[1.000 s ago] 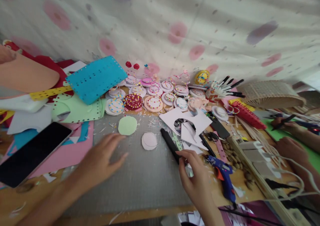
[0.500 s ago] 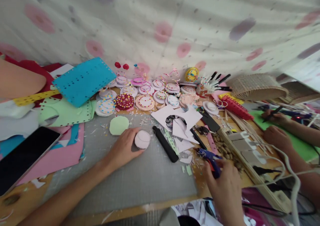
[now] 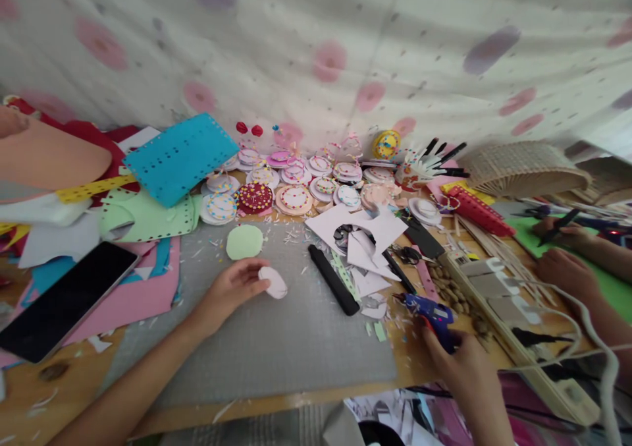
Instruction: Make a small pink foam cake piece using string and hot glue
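My left hand [image 3: 228, 291] pinches a small pale pink foam disc [image 3: 273, 282] and holds it tilted just above the grey cutting mat [image 3: 276, 340]. A light green foam disc [image 3: 245, 242] lies on the mat just beyond it. My right hand [image 3: 457, 360] is wrapped round the handle of a blue glue gun [image 3: 432, 314] at the mat's right edge, nozzle pointing left. A black stick-shaped tool [image 3: 333, 288] lies on the mat between the two hands.
Rows of decorated foam discs [image 3: 296, 182] line the back. Foam sheets, a perforated blue one [image 3: 180, 156] among them, and a black phone [image 3: 59, 304] lie left. White cut-out paper [image 3: 363, 235], scissors and a power strip [image 3: 498, 301] sit right. Another person's hands [image 3: 567, 271] work over green paper.
My left hand reached forward, took the pink disc off the mat and lifted it back. My right hand left the black tool, moved right and gripped the glue gun.
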`<state>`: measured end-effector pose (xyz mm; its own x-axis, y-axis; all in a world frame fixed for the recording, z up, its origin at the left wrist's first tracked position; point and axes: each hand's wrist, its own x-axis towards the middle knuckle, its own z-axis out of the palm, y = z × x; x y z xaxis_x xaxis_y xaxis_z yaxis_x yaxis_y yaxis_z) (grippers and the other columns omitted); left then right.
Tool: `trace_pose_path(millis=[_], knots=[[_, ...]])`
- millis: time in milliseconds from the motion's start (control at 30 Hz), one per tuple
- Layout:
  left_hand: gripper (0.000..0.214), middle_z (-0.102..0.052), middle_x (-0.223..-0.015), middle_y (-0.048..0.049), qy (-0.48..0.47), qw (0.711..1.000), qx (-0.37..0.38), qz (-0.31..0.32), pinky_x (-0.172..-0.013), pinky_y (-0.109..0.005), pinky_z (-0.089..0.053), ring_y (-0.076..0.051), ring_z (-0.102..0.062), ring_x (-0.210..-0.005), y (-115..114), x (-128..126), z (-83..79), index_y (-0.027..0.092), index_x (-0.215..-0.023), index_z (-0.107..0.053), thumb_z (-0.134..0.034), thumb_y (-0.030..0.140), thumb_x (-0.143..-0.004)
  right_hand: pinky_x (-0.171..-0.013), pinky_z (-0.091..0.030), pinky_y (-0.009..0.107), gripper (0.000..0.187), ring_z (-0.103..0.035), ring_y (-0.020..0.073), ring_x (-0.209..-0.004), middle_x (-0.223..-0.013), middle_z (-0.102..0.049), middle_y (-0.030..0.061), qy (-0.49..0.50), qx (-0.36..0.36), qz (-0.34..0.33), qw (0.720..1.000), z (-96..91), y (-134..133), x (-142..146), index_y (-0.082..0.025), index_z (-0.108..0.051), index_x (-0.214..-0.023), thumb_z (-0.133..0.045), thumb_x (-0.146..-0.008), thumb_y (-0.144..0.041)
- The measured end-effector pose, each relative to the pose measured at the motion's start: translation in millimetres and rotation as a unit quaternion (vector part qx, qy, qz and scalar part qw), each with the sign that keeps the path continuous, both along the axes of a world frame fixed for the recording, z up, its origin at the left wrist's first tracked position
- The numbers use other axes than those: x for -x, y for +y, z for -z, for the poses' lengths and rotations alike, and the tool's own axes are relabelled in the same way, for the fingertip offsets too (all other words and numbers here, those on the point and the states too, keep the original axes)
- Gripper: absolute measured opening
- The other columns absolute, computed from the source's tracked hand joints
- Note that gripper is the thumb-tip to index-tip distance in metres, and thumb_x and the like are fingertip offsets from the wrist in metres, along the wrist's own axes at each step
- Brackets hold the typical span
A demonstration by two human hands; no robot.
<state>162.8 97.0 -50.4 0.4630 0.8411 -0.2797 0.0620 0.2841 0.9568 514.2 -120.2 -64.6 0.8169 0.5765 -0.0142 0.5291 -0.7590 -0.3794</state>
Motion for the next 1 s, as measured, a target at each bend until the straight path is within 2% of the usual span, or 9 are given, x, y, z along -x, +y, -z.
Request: trace_pose_path(millis=[100,200,300,367,433,567,700,900,1000], knots=[[0.037,-0.069,-0.115,-0.0095,-0.064,0.995,0.072,-0.029,-0.090,-0.032,-0.051,-0.023,-0.063,-0.106,-0.8,2.0,-4.3,0.016,-0.109,-0.066,-0.074,0.029,-0.075,-0.049,-0.044,0.036,0.036,-0.060,0.0271,-0.052,-0.053,-0.062,0.0068,0.071,-0.104,0.019,0.992,-10.4,-5.0,4.4,-0.018,-0.062,-0.070,-0.068,-0.062,-0.053],[0.037,-0.069,-0.118,-0.0095,-0.119,0.974,0.186,-0.060,-0.087,-0.029,-0.053,-0.022,-0.065,-0.105,-2.7,3.8,-12.7,0.016,-0.116,-0.064,-0.068,0.022,-0.080,-0.047,-0.044,0.032,0.036,-0.057,0.0212,-0.050,-0.055,-0.061,0.0029,0.148,-0.201,0.045,0.967,-23.3,-5.7,18.7,-0.019,-0.059,-0.074,-0.073,-0.063,-0.050],[0.034,-0.069,-0.117,-0.0125,-0.182,0.938,0.284,-0.085,-0.093,-0.042,-0.053,-0.026,-0.065,-0.108,-8.0,4.4,-23.4,0.013,-0.118,-0.062,-0.058,0.020,-0.085,-0.044,-0.043,0.028,0.039,-0.051,0.0164,-0.047,-0.053,-0.056,-0.0020,0.235,-0.263,0.055,0.934,-38.8,2.7,43.2,-0.019,-0.057,-0.079,-0.078,-0.064,-0.048],[0.032,-0.069,-0.118,-0.0161,-0.228,0.912,0.332,-0.079,-0.096,-0.052,-0.050,-0.032,-0.063,-0.112,-14.1,4.7,-30.4,0.011,-0.117,-0.062,-0.053,0.022,-0.088,-0.043,-0.041,0.027,0.039,-0.048,0.0141,-0.046,-0.052,-0.053,-0.0039,0.305,-0.301,0.044,0.903,-48.8,13.6,61.4,-0.019,-0.057,-0.080,-0.079,-0.065,-0.047],[0.032,-0.068,-0.120,-0.0182,-0.254,0.895,0.363,-0.057,-0.095,-0.053,-0.051,-0.035,-0.063,-0.113,-21.6,5.7,-36.5,0.010,-0.116,-0.062,-0.051,0.025,-0.090,-0.044,-0.041,0.024,0.038,-0.047,0.0122,-0.048,-0.053,-0.051,-0.0049,0.375,-0.331,0.030,0.865,-57.2,27.3,77.6,-0.019,-0.056,-0.081,-0.080,-0.066,-0.045],[0.035,-0.068,-0.118,-0.0206,-0.284,0.894,0.345,-0.001,-0.078,-0.042,-0.058,-0.033,-0.068,-0.104,-35.2,9.1,-45.1,0.009,-0.116,-0.063,-0.045,0.029,-0.094,-0.042,-0.040,0.021,0.038,-0.047,0.0093,-0.049,-0.063,-0.056,-0.0029,0.486,-0.342,0.020,0.804,-66.7,54.7,100.7,-0.019,-0.057,-0.081,-0.082,-0.064,-0.042],[0.041,-0.071,-0.110,-0.0224,-0.326,0.900,0.286,0.039,-0.073,-0.038,-0.058,-0.030,-0.070,-0.096,-41.8,13.1,-51.1,0.007,-0.117,-0.064,-0.042,0.031,-0.093,-0.040,-0.038,0.019,0.040,-0.043,0.0078,-0.048,-0.064,-0.055,-0.0029,0.548,-0.337,0.004,0.766,-65.8,74.7,117.8,-0.019,-0.054,-0.076,-0.083,-0.062,-0.042],[0.049,-0.071,-0.106,-0.0243,-0.328,0.900,0.282,0.049,-0.071,-0.034,-0.055,-0.033,-0.068,-0.097,-42.7,14.6,-61.2,0.003,-0.113,-0.067,-0.044,0.037,-0.085,-0.039,-0.035,0.018,0.042,-0.040,0.0066,-0.045,-0.054,-0.042,-0.0086,0.580,-0.344,-0.005,0.738,-52.0,97.4,139.4,-0.020,-0.048,-0.070,-0.084,-0.061,-0.040],[0.052,-0.072,-0.104,-0.0240,-0.321,0.905,0.274,0.052,-0.069,-0.031,-0.054,-0.032,-0.069,-0.093,-44.2,13.3,-66.2,0.002,-0.106,-0.069,-0.043,0.042,-0.085,-0.041,-0.035,0.019,0.042,-0.040,0.0069,-0.045,-0.054,-0.043,-0.0090,0.584,-0.328,-0.015,0.742,-42.1,105.1,147.8,-0.020,-0.048,-0.072,-0.083,-0.064,-0.041]])
